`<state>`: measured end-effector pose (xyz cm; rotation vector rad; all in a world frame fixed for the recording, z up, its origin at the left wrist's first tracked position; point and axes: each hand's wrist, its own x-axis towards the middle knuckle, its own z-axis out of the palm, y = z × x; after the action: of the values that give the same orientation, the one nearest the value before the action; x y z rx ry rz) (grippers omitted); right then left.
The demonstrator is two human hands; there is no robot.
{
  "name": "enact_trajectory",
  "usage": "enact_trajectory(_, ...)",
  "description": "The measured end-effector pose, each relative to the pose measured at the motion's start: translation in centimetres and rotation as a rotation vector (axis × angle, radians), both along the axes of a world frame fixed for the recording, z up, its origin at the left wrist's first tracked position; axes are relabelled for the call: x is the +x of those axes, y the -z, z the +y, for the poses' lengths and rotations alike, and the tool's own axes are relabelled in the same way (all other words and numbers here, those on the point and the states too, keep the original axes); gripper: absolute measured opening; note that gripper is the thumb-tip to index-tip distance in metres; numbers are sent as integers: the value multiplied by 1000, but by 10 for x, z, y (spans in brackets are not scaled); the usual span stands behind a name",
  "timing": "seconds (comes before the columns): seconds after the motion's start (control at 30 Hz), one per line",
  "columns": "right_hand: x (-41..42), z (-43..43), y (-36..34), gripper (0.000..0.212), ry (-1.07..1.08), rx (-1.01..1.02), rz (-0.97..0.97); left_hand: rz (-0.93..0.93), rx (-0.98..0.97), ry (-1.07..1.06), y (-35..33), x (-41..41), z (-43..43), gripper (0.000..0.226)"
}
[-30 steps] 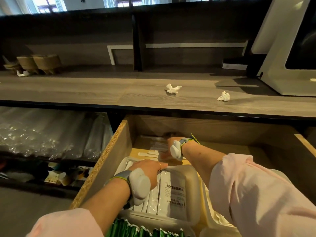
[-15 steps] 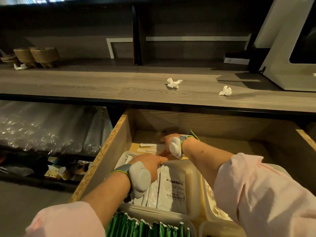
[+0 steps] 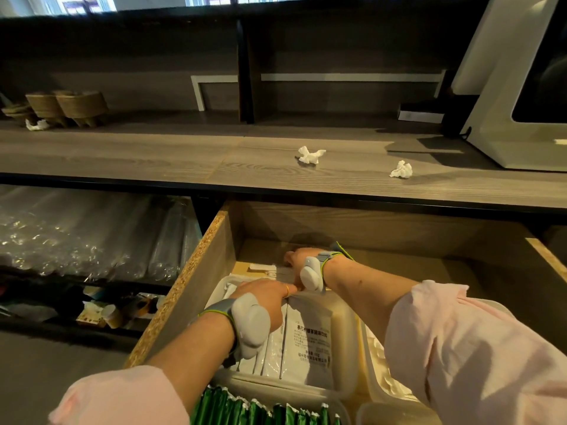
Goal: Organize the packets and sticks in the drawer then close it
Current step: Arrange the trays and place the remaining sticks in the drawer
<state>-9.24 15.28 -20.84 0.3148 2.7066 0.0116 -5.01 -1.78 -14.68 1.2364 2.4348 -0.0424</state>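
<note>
Packets [image 3: 302, 345] in tray [image 3: 348, 357] (drawer [image 3: 196, 271])

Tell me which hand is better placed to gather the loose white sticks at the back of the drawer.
Probably the right hand. It already reaches to the back of the drawer, touching the loose white sticks. The left hand rests nearer, on the tray of white packets.

green sticks [image 3: 260, 409] cropped, right hand's fingers [image 3: 296, 259] hidden
</note>
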Motion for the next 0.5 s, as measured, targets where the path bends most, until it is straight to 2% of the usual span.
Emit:
enact_trajectory(0.1,3,0,1,53,45,-36,-9,17,-9,4,1,0,1,60)
enact_trajectory(0.23,-2,-1,7,66,-30,-1,-80,23,2,20,-1,-1,1,53)
enact_trajectory(0.37,0,-6,12,57,-24,128,-54,29,12,15,-4,1,0,51)
enact_trajectory(0.43,5,-10,4,62,-20,68,-28,25,16,14,-4,2,-1,52)
enact_trajectory(0.5,6,-5,-6,54,63,-50,-37,20,16,14,-4,2,-1,53)
